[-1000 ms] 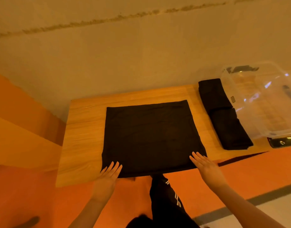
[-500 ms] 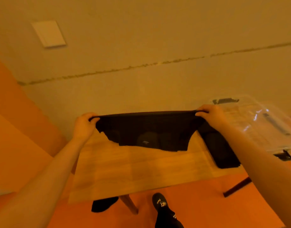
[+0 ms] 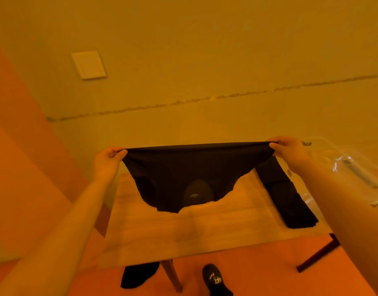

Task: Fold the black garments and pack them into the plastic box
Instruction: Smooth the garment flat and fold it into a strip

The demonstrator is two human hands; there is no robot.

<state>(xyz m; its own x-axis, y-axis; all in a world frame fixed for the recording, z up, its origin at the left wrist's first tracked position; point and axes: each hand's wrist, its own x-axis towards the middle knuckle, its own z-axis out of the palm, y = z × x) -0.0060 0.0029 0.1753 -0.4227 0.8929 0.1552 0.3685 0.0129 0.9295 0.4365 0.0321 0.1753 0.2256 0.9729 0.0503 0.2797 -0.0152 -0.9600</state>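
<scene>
- Two hands carry one black garment (image 3: 183, 178) in the air above the wooden table (image 3: 205, 227), its top edge stretched taut and level between them.
- The left hand (image 3: 106, 163) has fingers and thumb curled tight, pinching the corner at 9 o'clock of the cloth.
- The right hand (image 3: 290, 152) pinches the opposite corner at 3 o'clock in the same closed manner.
- The garment's long axis runs from 9 to 3 o'clock; the body of the cloth hangs towards 6 o'clock from the fingers, with its ragged lower edge close over the tabletop. Contact with the wood cannot be confirmed.
- A second, folded garment (image 3: 288, 197) lies on the table at about 4 o'clock of the hanging one, just under the right forearm.
- The plastic box (image 3: 350, 167) stands beyond that, at 3 o'clock, partly blurred; its contents cannot be made out.
- Judgement: folding of this piece is in progress and packing has not started. The right hand is the nearer to the box, so a transfer would go towards 3 o'clock, passing over the folded piece.
- Risk noted: a loose hem could drag and disturb that folded piece.
</scene>
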